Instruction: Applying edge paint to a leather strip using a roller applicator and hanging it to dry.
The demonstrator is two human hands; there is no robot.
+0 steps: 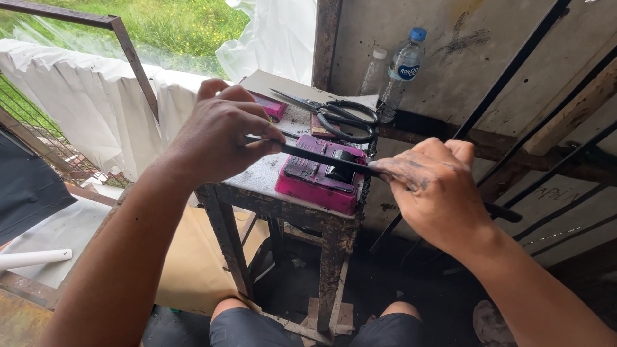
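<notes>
My left hand [218,132] and my right hand [434,186] hold a long thin black strip [321,157] between them, one at each end. The strip runs across the top of a pink box-shaped device [315,186] with a black block on it. That device sits on the front right corner of a small worn table [257,183]. My left fingers pinch the strip's left end above the table. My right hand grips the strip to the right of the table, and the strip's far end [504,212] sticks out past it.
Large black-handled scissors [340,115] lie at the back of the table beside a smaller pink box [270,106]. Two plastic bottles [402,67] stand against the wall behind. White plastic sheeting [83,103] hangs over a railing on the left. My knees [247,324] are under the table.
</notes>
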